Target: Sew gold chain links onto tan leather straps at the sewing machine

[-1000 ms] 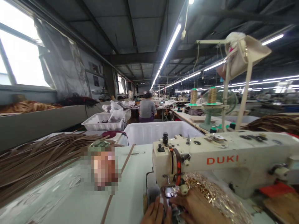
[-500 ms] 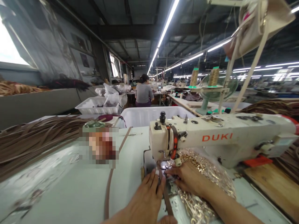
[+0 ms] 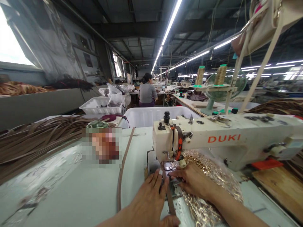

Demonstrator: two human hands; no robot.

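A narrow brown strap (image 3: 170, 201) runs under the head of the white sewing machine (image 3: 196, 135), passing beneath my left hand. My left hand (image 3: 148, 197) lies over it with fingers stretched forward, fingertips beside the needle area and the thumb apart on the strap's near end. A white wrap covers one fingertip. From the other side my right hand (image 3: 193, 181) reaches in, index finger extended to the metal plate (image 3: 168, 167) by the presser foot, its other fingers bent below. Further left, another length of strap (image 3: 124, 157) curves over the table. The needle tip is hidden.
A clear bag of gold metal rings and clasps (image 3: 208, 198) lies under the machine arm. Brown straps (image 3: 35, 138) pile up at left, near a blurred-out object (image 3: 105, 145). A white bin (image 3: 161, 115) stands behind the table; a seated co-worker (image 3: 147, 90) is farther off.
The length of strap on the table has shifted right along its near part. Both hands stay in nearly the same pose at the machine. The whole view has shifted slightly.
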